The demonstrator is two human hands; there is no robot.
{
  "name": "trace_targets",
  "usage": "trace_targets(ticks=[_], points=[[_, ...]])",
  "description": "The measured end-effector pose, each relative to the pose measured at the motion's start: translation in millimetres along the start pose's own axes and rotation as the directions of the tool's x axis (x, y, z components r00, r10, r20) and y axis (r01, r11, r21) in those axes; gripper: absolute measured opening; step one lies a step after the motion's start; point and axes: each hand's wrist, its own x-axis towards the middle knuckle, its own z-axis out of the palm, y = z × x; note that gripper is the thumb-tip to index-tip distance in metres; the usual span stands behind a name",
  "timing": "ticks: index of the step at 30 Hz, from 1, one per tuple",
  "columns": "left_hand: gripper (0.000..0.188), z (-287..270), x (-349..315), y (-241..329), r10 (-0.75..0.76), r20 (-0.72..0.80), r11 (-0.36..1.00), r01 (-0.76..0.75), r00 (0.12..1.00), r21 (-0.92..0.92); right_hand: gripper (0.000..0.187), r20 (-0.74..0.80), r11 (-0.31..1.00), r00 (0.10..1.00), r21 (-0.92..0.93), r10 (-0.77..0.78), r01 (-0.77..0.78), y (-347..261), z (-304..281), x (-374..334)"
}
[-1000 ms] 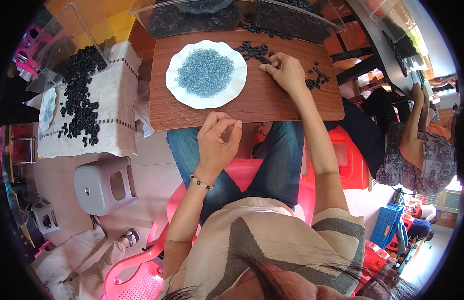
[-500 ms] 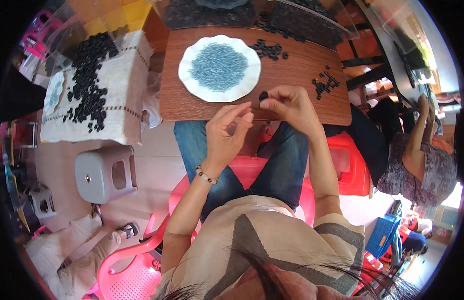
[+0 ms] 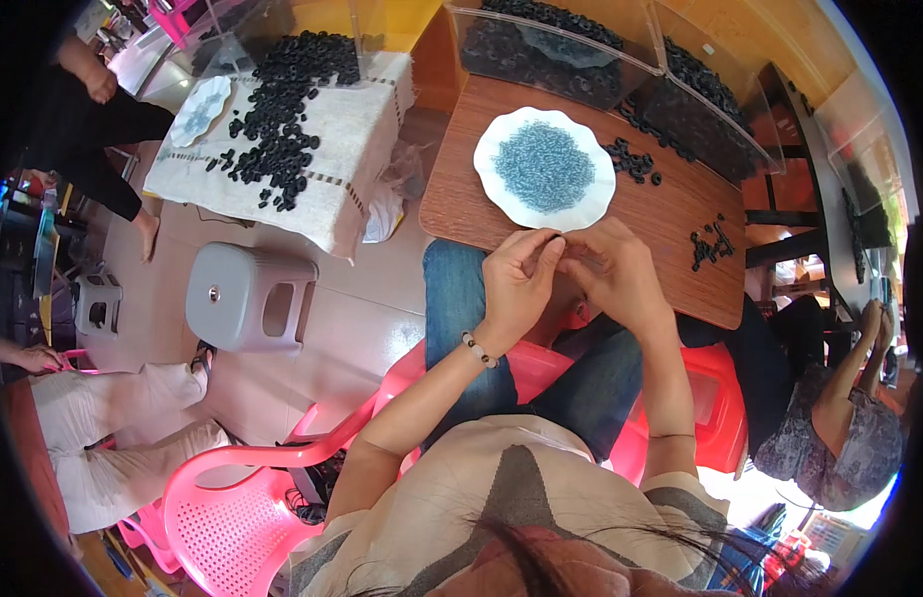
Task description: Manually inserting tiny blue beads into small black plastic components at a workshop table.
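My left hand [image 3: 518, 289] and my right hand [image 3: 621, 274] meet just in front of the table's near edge, above my lap. A small black round piece [image 3: 554, 239] shows at the left thumb and forefinger, which are pinched on it. The right fingers are bent together close beside it, and their tips are partly hidden, so what they hold cannot be made out. Right behind my hands stands a white scalloped plate [image 3: 491, 179] heaped with small blue-grey beads or tubes [image 3: 544, 167].
Black rings [image 3: 633, 161] and several short black pieces [image 3: 712, 244] lie on the brown table [image 3: 461, 149]. Clear bins [image 3: 551, 75] of black rings line its back. Left are a cloth-covered table [image 3: 208, 184] with black rings, a grey stool [image 3: 223, 294] and a pink chair [image 3: 228, 522]. People are on both sides.
The view has swung left. My hands were apart, the right pinching the black piece and the left holding nothing; now they have come together, with the left fingers at the piece.
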Motion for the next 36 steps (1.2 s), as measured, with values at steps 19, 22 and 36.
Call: trace_targets(ticks=[19,22,36], points=[[0.028,-1,6,-2,-0.110,0.037,0.915,0.116,0.993,-0.386,0.012,-0.139,0.978,0.988,-0.189,0.060,-0.086,54,23,64],[0.029,-2,5,-3,-0.085,0.079,0.928,0.108,0.993,-0.355,0.013,-0.114,0.974,0.991,-0.204,0.073,-0.095,56,21,62],[0.028,-1,7,-5,-0.067,0.045,0.940,0.079,0.997,-0.331,0.014,-0.172,0.981,0.969,0.116,0.176,-0.157,60,13,63]])
